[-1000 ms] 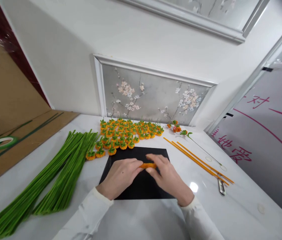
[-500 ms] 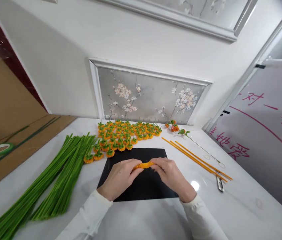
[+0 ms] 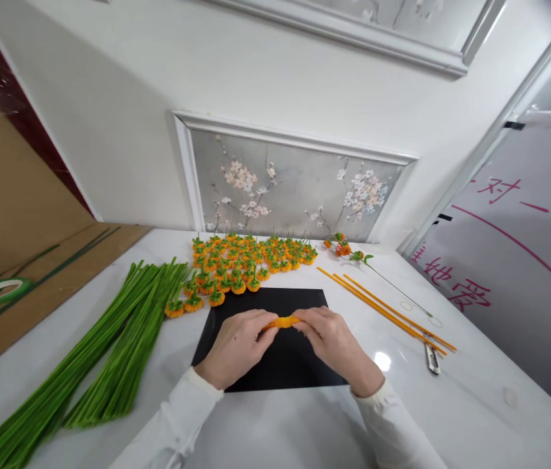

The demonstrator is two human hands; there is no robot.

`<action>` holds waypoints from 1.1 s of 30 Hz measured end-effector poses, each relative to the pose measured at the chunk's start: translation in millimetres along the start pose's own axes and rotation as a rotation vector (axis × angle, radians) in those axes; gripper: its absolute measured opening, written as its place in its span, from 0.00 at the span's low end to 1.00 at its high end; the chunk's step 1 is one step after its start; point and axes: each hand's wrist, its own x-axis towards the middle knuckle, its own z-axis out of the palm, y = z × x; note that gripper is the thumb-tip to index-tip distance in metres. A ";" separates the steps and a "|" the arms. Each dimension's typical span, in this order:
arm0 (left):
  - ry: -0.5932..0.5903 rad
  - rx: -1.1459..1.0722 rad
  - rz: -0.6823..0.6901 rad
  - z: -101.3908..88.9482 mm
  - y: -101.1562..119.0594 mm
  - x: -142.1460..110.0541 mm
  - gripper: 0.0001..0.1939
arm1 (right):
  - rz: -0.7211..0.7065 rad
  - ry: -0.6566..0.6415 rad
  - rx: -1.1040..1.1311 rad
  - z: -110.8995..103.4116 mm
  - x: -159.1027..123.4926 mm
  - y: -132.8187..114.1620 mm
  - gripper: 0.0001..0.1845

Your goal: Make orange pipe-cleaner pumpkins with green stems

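Between my two hands, a short orange fuzzy piece of coiled or folded pipe cleaner [image 3: 285,322] is stretched level above a black mat [image 3: 275,371]. My left hand [image 3: 242,342] pinches its left end between thumb and fingers. At the right end, my right hand [image 3: 330,339] is closed in a similar pinch. Fingers cover both ends of the piece. Just beyond the mat stand many small orange flower heads [image 3: 238,285] with green tops and short stems, set in rows.
Green pipe cleaners [image 3: 124,352] lie in bundles at the left. On the right are several orange pipe cleaners [image 3: 378,306], a silver clipper-like tool [image 3: 432,359] and a finished flower stem [image 3: 397,291]. Green tape [image 3: 2,291] rests on cardboard [image 3: 60,267].
Both hands keep their pinch on the orange piece with hardly any movement. The whole view has shifted very slightly.
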 end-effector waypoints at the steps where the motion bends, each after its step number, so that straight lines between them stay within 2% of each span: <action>1: -0.004 0.005 0.004 0.2 -1.3 -0.1 0.10 | -0.001 -0.001 0.016 -0.6 0.3 -0.1 0.12; 4: -0.020 0.008 0.004 -0.6 -4.2 -0.5 0.10 | -0.004 -0.012 0.064 -2.9 1.5 -1.8 0.12; 7: -0.022 -0.032 -0.021 -1.6 -4.4 -0.7 0.15 | -0.020 -0.020 0.056 -3.7 2.1 -4.3 0.12; 9: -0.023 -0.034 -0.007 -0.7 -3.9 -0.5 0.12 | -0.023 -0.030 0.033 -2.9 1.9 -5.5 0.11; 13: -0.019 0.050 0.063 6.0 -4.6 -1.2 0.10 | -0.017 -0.074 -0.008 0.3 1.1 -6.9 0.10; 17: -0.027 0.135 0.091 14.0 -6.7 -3.7 0.14 | -0.006 -0.149 0.015 5.4 1.5 -9.8 0.07; 20: -0.053 0.164 0.108 17.6 -6.0 -4.4 0.15 | 0.073 -0.192 0.095 9.2 1.9 -11.6 0.07; 23: -0.097 0.165 0.103 18.7 -3.2 -3.8 0.13 | 0.226 -0.279 0.243 9.3 1.3 -8.9 0.11; 26: -0.116 0.147 0.087 17.6 -1.6 -3.5 0.13 | 0.339 -0.387 0.380 2.7 -0.3 -1.3 0.07; 28: -0.111 0.142 0.078 16.2 -2.6 -3.7 0.13 | 0.376 -0.413 0.408 -3.8 -1.1 3.8 0.13; 31: -0.120 0.134 0.078 14.6 -5.3 -4.1 0.13 | 0.381 -0.404 0.426 -10.4 -1.4 6.9 0.08; 33: -0.123 0.129 0.073 14.4 -5.8 -3.8 0.13 | 0.341 -0.388 0.404 -10.4 -1.0 5.8 0.12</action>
